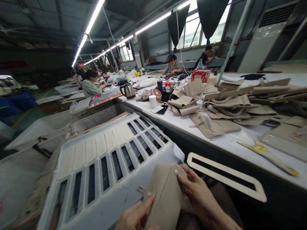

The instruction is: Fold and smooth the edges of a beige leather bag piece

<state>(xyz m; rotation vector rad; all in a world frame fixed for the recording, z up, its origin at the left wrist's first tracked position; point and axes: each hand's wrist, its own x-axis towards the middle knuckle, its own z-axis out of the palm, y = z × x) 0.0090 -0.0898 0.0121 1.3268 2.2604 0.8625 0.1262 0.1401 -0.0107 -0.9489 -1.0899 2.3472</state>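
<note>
A beige leather bag piece [164, 198] with small metal studs is held up low in the middle of the view, tilted. My left hand [136, 215] grips its lower left side, the index finger near a stud. At its upper right corner my right hand [195, 188] pinches the edge beside another stud, thumb and fingers closed on it. Part of both hands' fingers is hidden behind the leather. Beneath and left of it lies an upturned white slatted plastic crate [144, 174]. To the right is a pale oblong frame with a long slot [226, 175].
On the long white worktable [168, 124] lie piled beige bag parts [230, 105], a yellow-stained brush-like tool [271, 156], a phone [162, 110], a white cup [153, 101], a small fan [156, 93] and a kettle [128, 90]. White bins [21, 172] stand left. Several people sit farther back.
</note>
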